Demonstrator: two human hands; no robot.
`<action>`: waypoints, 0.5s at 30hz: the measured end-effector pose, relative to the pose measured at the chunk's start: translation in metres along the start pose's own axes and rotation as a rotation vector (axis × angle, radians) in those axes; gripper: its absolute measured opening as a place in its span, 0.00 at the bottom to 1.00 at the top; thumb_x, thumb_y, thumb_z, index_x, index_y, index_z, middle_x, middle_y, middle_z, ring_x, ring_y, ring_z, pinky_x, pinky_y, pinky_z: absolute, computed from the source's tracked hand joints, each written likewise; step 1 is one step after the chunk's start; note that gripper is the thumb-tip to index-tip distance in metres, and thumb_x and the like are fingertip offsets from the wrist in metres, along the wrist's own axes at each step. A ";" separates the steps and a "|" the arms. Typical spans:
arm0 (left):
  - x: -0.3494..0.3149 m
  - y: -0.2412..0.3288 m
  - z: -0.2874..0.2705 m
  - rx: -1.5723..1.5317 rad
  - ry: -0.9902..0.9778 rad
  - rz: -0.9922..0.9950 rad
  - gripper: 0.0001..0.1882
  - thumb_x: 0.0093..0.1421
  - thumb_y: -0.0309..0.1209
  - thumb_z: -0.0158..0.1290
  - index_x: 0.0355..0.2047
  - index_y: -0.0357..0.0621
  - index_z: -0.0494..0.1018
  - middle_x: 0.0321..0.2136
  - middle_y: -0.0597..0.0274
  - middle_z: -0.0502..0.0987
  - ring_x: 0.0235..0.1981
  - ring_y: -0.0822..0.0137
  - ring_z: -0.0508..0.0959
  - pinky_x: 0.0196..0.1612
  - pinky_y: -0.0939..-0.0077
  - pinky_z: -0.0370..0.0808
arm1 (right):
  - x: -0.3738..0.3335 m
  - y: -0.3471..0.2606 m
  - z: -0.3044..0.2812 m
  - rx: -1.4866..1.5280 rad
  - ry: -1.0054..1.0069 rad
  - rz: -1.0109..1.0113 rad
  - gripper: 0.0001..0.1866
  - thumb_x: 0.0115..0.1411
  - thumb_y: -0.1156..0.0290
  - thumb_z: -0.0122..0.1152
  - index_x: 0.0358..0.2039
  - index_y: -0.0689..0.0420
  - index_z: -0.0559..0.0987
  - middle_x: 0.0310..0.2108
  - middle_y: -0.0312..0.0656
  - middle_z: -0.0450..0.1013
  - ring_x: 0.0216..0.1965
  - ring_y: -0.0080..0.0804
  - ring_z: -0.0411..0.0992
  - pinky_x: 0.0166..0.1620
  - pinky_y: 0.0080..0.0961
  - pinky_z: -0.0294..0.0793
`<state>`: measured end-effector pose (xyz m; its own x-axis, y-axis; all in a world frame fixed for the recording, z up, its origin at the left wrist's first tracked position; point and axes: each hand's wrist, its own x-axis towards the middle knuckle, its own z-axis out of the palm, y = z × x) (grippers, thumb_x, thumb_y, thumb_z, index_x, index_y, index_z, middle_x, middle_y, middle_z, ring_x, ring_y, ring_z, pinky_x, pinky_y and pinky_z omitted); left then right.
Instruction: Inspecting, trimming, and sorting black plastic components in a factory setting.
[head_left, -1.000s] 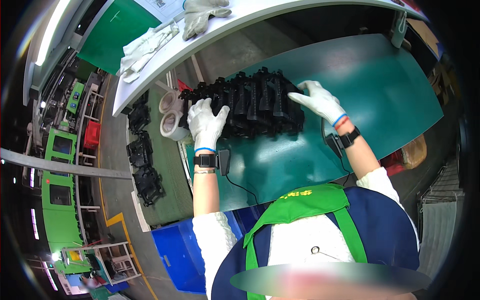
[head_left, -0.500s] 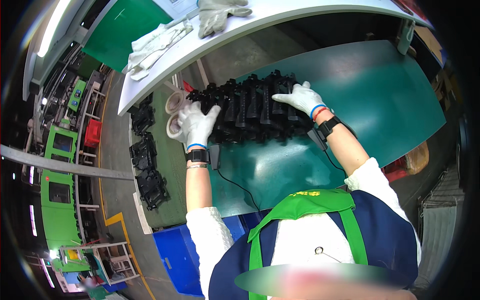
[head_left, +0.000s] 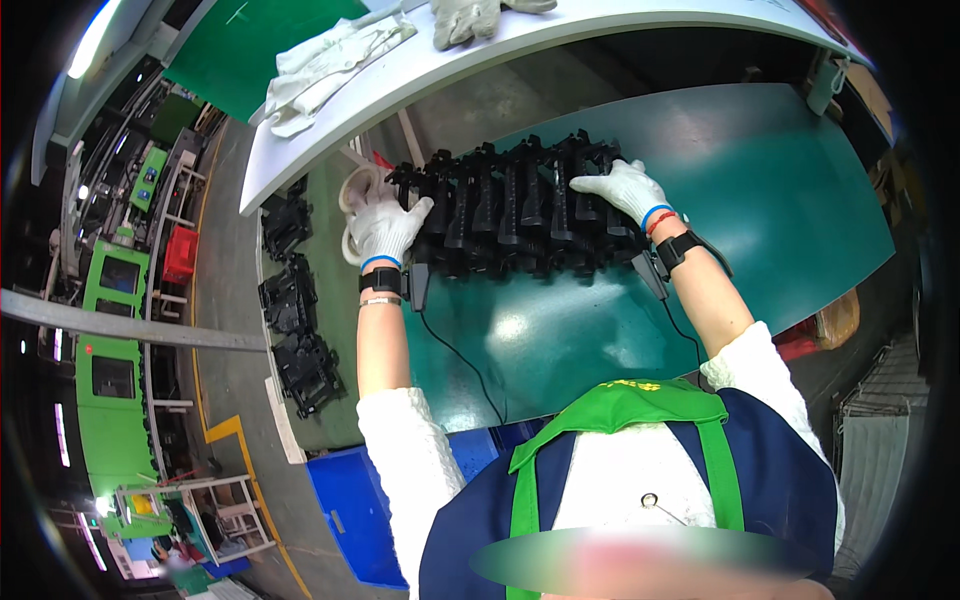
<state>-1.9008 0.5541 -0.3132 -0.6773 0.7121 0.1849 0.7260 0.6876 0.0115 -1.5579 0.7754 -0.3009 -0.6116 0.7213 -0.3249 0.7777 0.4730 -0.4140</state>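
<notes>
A tight row of several black moulded plastic parts (head_left: 510, 205) stands side by side on the green tabletop, between my two white-gloved hands. My left hand (head_left: 385, 225) is at the row's left end, fingers stretched forward and apart, its thumb touching the nearest part. Partly behind those fingers are rolls of tape (head_left: 352, 190). At the right end, my right hand (head_left: 628, 192) curls round the last part, with its thumb lying leftward over the row. Its fingertips are partly hidden behind the part. Both wrists wear black straps with small cabled boxes.
A white shelf (head_left: 330, 112) crosses the far side, bearing white cloth gloves (head_left: 335, 70) and a grey glove (head_left: 475, 20). More black parts (head_left: 300, 370) line the green mat at left. A blue bin (head_left: 355, 520) sits below the table's near left edge. Green machines stand far left.
My left hand has moved slightly away from me and leftward, its fingers now over the tape rolls. My right hand stays at the row's right end. The whole view has shifted a little.
</notes>
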 end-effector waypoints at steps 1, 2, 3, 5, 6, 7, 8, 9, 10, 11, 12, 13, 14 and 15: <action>0.004 -0.002 -0.001 0.047 0.079 0.079 0.40 0.57 0.66 0.56 0.51 0.41 0.82 0.66 0.51 0.71 0.68 0.48 0.67 0.65 0.53 0.70 | -0.001 -0.003 -0.001 0.027 -0.004 0.000 0.61 0.49 0.23 0.62 0.70 0.62 0.68 0.72 0.63 0.57 0.70 0.58 0.64 0.70 0.44 0.65; 0.007 -0.003 -0.001 0.094 0.159 0.158 0.41 0.57 0.67 0.56 0.49 0.40 0.83 0.67 0.51 0.71 0.68 0.48 0.67 0.64 0.53 0.70 | -0.001 -0.006 -0.002 0.055 -0.006 0.000 0.61 0.49 0.24 0.63 0.70 0.62 0.68 0.73 0.62 0.57 0.70 0.58 0.64 0.70 0.43 0.65; 0.011 0.009 -0.004 0.088 0.159 0.187 0.41 0.57 0.67 0.56 0.49 0.40 0.83 0.67 0.51 0.71 0.68 0.48 0.67 0.64 0.53 0.70 | 0.001 -0.002 0.000 0.090 -0.010 0.019 0.60 0.49 0.26 0.64 0.70 0.62 0.68 0.73 0.62 0.57 0.70 0.57 0.64 0.70 0.42 0.65; 0.007 0.029 -0.016 0.136 0.025 0.133 0.43 0.56 0.68 0.56 0.52 0.39 0.80 0.66 0.47 0.71 0.68 0.47 0.69 0.65 0.54 0.70 | 0.005 0.004 0.006 0.171 0.036 0.108 0.59 0.49 0.27 0.65 0.69 0.62 0.69 0.73 0.61 0.58 0.70 0.56 0.64 0.69 0.42 0.66; 0.009 0.037 -0.021 0.164 -0.039 0.103 0.44 0.56 0.68 0.56 0.54 0.38 0.79 0.66 0.46 0.71 0.67 0.47 0.69 0.65 0.54 0.70 | 0.006 0.005 0.008 0.240 0.072 0.173 0.58 0.49 0.28 0.65 0.69 0.62 0.69 0.73 0.60 0.59 0.70 0.55 0.65 0.69 0.41 0.66; 0.017 0.042 -0.016 0.164 -0.037 0.127 0.44 0.56 0.68 0.56 0.54 0.38 0.79 0.66 0.46 0.71 0.67 0.47 0.69 0.65 0.54 0.70 | 0.007 0.009 0.010 0.309 0.107 0.238 0.58 0.49 0.29 0.66 0.69 0.61 0.69 0.73 0.59 0.59 0.70 0.54 0.65 0.69 0.40 0.66; 0.021 0.033 -0.011 0.109 -0.152 0.075 0.44 0.56 0.68 0.56 0.55 0.38 0.79 0.64 0.44 0.73 0.66 0.46 0.71 0.64 0.56 0.71 | 0.005 0.001 0.007 0.314 0.112 0.231 0.58 0.49 0.29 0.66 0.69 0.61 0.69 0.73 0.59 0.59 0.70 0.54 0.65 0.69 0.40 0.66; 0.024 0.023 -0.005 0.053 -0.269 0.022 0.45 0.56 0.68 0.56 0.56 0.37 0.78 0.62 0.43 0.75 0.64 0.46 0.73 0.64 0.57 0.71 | 0.000 -0.005 0.003 0.347 0.134 0.199 0.49 0.53 0.37 0.67 0.66 0.60 0.73 0.65 0.57 0.66 0.65 0.53 0.69 0.66 0.40 0.69; 0.026 0.030 -0.005 -0.009 -0.395 -0.016 0.45 0.56 0.67 0.57 0.57 0.37 0.78 0.60 0.41 0.77 0.62 0.45 0.75 0.64 0.59 0.71 | -0.006 -0.003 -0.002 0.378 0.157 0.186 0.40 0.56 0.45 0.68 0.63 0.59 0.76 0.57 0.54 0.73 0.61 0.52 0.72 0.63 0.39 0.72; 0.026 0.035 -0.005 -0.011 -0.400 -0.005 0.45 0.56 0.67 0.57 0.57 0.37 0.78 0.60 0.41 0.77 0.62 0.45 0.75 0.64 0.59 0.71 | -0.009 -0.001 -0.003 0.408 0.179 0.172 0.32 0.60 0.52 0.68 0.60 0.57 0.79 0.50 0.51 0.79 0.56 0.52 0.75 0.61 0.38 0.74; 0.023 0.039 -0.003 -0.054 -0.389 -0.015 0.44 0.56 0.66 0.57 0.56 0.37 0.79 0.57 0.42 0.79 0.60 0.46 0.77 0.63 0.61 0.72 | -0.009 0.003 -0.002 0.407 0.182 0.184 0.32 0.60 0.52 0.68 0.60 0.57 0.79 0.50 0.51 0.79 0.56 0.52 0.75 0.61 0.38 0.74; 0.017 0.051 -0.009 -0.097 -0.379 -0.018 0.43 0.56 0.65 0.58 0.54 0.37 0.80 0.54 0.43 0.81 0.57 0.47 0.79 0.62 0.63 0.73 | -0.009 0.010 -0.002 0.485 0.176 0.181 0.31 0.60 0.53 0.69 0.59 0.57 0.80 0.47 0.49 0.80 0.54 0.49 0.77 0.59 0.38 0.75; 0.014 0.058 -0.009 -0.141 -0.371 -0.021 0.42 0.55 0.65 0.59 0.53 0.37 0.81 0.51 0.44 0.83 0.55 0.48 0.81 0.60 0.65 0.73 | -0.010 0.017 -0.001 0.562 0.171 0.179 0.30 0.60 0.53 0.69 0.57 0.57 0.80 0.45 0.47 0.81 0.51 0.47 0.78 0.57 0.37 0.76; 0.013 0.051 -0.001 -0.146 -0.370 -0.018 0.42 0.55 0.65 0.59 0.53 0.37 0.81 0.51 0.44 0.83 0.55 0.48 0.81 0.60 0.65 0.73 | -0.011 0.017 -0.002 0.636 0.161 0.160 0.28 0.60 0.54 0.70 0.56 0.57 0.81 0.43 0.45 0.82 0.48 0.45 0.79 0.55 0.37 0.78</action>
<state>-1.8724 0.5984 -0.3097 -0.6682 0.7212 -0.1828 0.7046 0.6923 0.1559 -1.5374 0.7765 -0.3029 -0.4285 0.8476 -0.3131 0.5900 0.0000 -0.8074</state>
